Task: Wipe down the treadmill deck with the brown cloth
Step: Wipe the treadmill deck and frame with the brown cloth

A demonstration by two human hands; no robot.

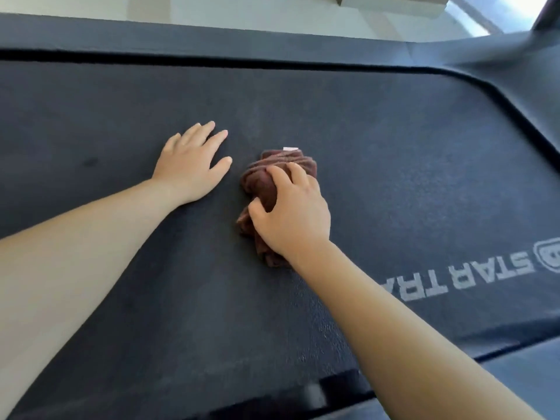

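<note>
While right hand (291,213) fingers clutch bunched brown cloth (272,189), long axis running away, left hand (191,165) flat, fingers spread

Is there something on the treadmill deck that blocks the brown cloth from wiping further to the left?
Yes. The left hand lies flat on the treadmill deck, just left of the brown cloth that the right hand presses down. A leftward stroke would meet it. Toward the printed logo on the right, nothing visible blocks.
</note>
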